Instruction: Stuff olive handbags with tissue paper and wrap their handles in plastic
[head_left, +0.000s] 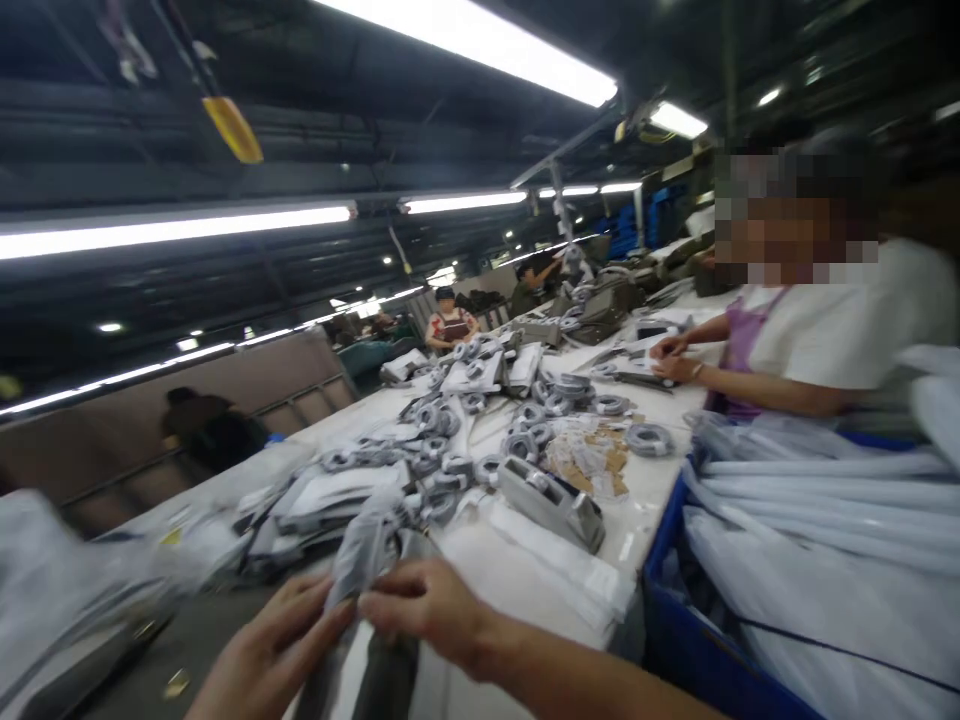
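Note:
At the near edge of the white table, my left hand [289, 640] closes on a long grey piece wrapped in clear plastic [367, 535]. My right hand [424, 605] pinches the same wrapped piece from the other side, thumb and fingers together. Its lower part runs down between my hands, dark and pale in strips; blur hides exactly what it is. Just beyond lie flat white-and-grey bundles [330, 500] and a heap of coiled grey cords [435, 430]. To the right of my hands rests a grey tape dispenser [551, 500].
A blue bin [675, 590] holding white plastic-wrapped lengths [840, 560] stands at my right. A co-worker in a purple apron [750, 345] works along the table's right side; another person [450, 325] is farther back. Brown scraps [592, 455] and loose plastic [202, 540] lie about.

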